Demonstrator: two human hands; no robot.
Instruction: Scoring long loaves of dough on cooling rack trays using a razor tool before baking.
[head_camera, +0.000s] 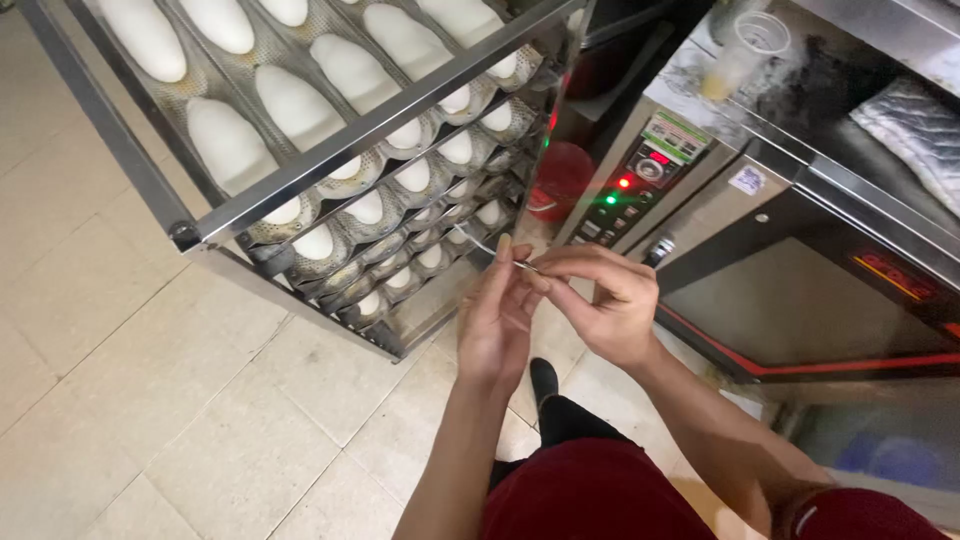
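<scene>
Left hand: the left hand (497, 318) is raised in front of the person's body, palm turned inward, thumb and fingertips pinched onto one end of a thin metal blade (490, 250)
Right hand: the right hand (600, 300) meets it from the other side, fingers curled and pinched on the same small piece, so both hands close narrowly on it and touch each other at the fingertips
Blade: a slim, silvery strip, partly hidden by the fingers; its free end pokes out to the left toward the rack; too small to tell its exact shape
Where it is: held in the air between the rack and the oven, above the floor, resting on nothing
Rack: a tall steel trolley rack (200, 232) stands just left of the hands, its shelves stacked closely one below the other
Dough: pale, oblong dough pieces (298, 105) lie in rows on perforated, channelled trays (345, 186), one piece per channel, on every shelf that shows
Oven: a steel oven (800, 300) with a dark glass door is to the right; its control panel (640, 185) shows red and green lights
Cup: a clear plastic cup (745, 50) stands on top of the oven
Floor: light tiled floor (150, 400) under the rack; the person's dark shoe (543, 380) and dark red clothing show below the hands
</scene>
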